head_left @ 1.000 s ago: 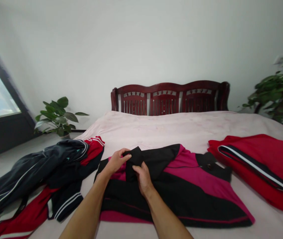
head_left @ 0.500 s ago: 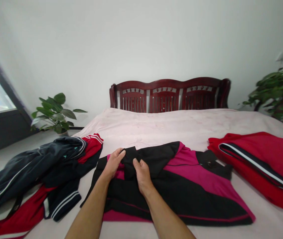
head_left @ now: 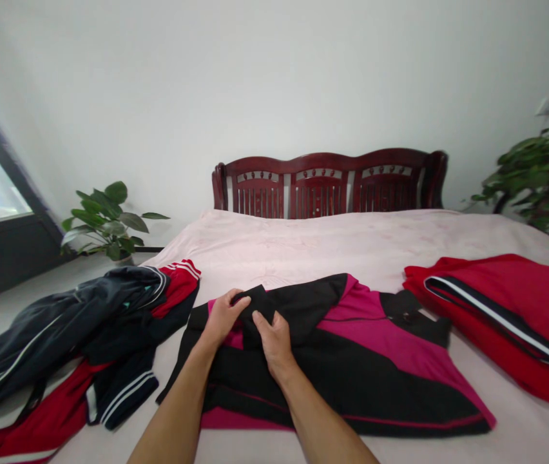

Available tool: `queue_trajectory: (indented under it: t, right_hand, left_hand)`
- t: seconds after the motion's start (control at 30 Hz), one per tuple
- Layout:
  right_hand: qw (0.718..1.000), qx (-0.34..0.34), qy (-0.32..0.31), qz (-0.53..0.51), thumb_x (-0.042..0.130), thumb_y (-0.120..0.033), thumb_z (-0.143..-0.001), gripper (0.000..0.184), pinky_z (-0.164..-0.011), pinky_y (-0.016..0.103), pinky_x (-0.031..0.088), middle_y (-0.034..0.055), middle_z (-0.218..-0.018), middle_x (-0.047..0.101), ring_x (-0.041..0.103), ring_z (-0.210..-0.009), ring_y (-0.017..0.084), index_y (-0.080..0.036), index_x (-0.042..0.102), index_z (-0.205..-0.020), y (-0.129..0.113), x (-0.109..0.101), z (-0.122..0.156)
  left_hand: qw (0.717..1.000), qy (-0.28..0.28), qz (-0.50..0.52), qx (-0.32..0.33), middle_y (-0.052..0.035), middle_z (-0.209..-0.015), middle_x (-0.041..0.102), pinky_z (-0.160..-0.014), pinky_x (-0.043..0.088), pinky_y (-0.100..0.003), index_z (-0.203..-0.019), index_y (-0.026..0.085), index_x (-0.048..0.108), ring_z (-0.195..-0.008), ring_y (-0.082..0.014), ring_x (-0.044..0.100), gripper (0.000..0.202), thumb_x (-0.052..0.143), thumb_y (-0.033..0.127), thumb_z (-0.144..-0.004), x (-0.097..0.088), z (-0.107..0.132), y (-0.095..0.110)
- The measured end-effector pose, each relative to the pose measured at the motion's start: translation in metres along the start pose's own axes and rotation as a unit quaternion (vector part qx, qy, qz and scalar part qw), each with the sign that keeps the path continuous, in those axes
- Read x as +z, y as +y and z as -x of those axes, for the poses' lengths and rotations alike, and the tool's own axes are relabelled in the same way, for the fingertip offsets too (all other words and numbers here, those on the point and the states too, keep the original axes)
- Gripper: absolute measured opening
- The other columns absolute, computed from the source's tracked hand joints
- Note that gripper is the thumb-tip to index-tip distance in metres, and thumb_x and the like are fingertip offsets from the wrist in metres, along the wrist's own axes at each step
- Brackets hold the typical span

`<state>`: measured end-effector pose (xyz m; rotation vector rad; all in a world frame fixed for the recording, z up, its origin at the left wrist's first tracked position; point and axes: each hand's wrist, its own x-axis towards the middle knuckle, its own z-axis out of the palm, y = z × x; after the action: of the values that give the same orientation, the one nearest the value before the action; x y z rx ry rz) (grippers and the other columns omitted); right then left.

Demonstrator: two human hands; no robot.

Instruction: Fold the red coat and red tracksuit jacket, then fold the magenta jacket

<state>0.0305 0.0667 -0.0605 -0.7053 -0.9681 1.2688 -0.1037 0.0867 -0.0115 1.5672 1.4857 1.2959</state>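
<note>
A black and magenta jacket (head_left: 352, 361) lies spread flat on the pale pink bed (head_left: 332, 245) in front of me. My left hand (head_left: 221, 316) pinches the black sleeve end (head_left: 258, 303) near the jacket's left side, thumb and fingers closed on the cloth. My right hand (head_left: 274, 341) rests just to the right of it, fingers closed on the same black fold and pressing it onto the jacket.
A heap of dark navy and red track clothes (head_left: 76, 335) lies at the left. A folded red garment with a navy and white stripe (head_left: 501, 316) lies at the right. Behind stand a dark red wooden headboard (head_left: 327, 187) and two potted plants (head_left: 105, 219) (head_left: 545, 174).
Both hands have stayed on the black sleeve end, drawing slightly closer together and shifting the fold a little. The camera view has tilted slightly.
</note>
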Motion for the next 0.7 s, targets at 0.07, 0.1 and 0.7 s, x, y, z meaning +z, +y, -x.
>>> queue_trajectory:
  t: [0.07, 0.1, 0.7]
  right_hand:
    - [0.999, -0.026, 0.038, 0.012, 0.070, -0.043, -0.077, 0.039, -0.088, 0.038, 0.053, 0.0061, -0.100, 0.075, 0.067, -0.096, 0.025, -0.016, 0.070, -0.106, 0.000, 0.000, -0.001]
    - [0.998, -0.035, 0.052, 0.019, 0.069, -0.042, -0.079, 0.040, -0.090, 0.038, 0.052, 0.0063, -0.101, 0.074, 0.066, -0.099, 0.025, -0.016, 0.069, -0.109, 0.000, 0.000, -0.002]
    - [0.815, -0.167, -0.198, 0.519, 0.054, -0.013, -0.080, 0.044, -0.093, 0.033, 0.040, 0.0034, -0.118, 0.063, 0.053, -0.108, 0.020, -0.026, 0.064, -0.120, -0.008, 0.007, 0.023]
  left_hand:
    - [0.999, 0.036, -0.036, 0.000, -0.0047, -0.088, 0.067, -0.087, 0.046, -0.033, -0.083, 0.021, 0.064, -0.096, -0.0251, 0.061, 0.030, 0.070, 0.047, -0.069, -0.008, -0.001, 0.006]
    - [0.998, 0.043, -0.050, -0.003, -0.0052, -0.087, 0.067, -0.089, 0.045, -0.035, -0.080, 0.021, 0.064, -0.097, -0.0263, 0.060, 0.029, 0.069, 0.047, -0.070, -0.013, -0.001, 0.010]
    - [0.979, 0.102, -0.130, -0.121, 0.0007, -0.058, 0.062, -0.056, 0.048, -0.028, -0.084, 0.013, 0.067, -0.058, -0.0190, 0.062, 0.020, 0.059, 0.018, -0.066, -0.061, 0.003, -0.020]
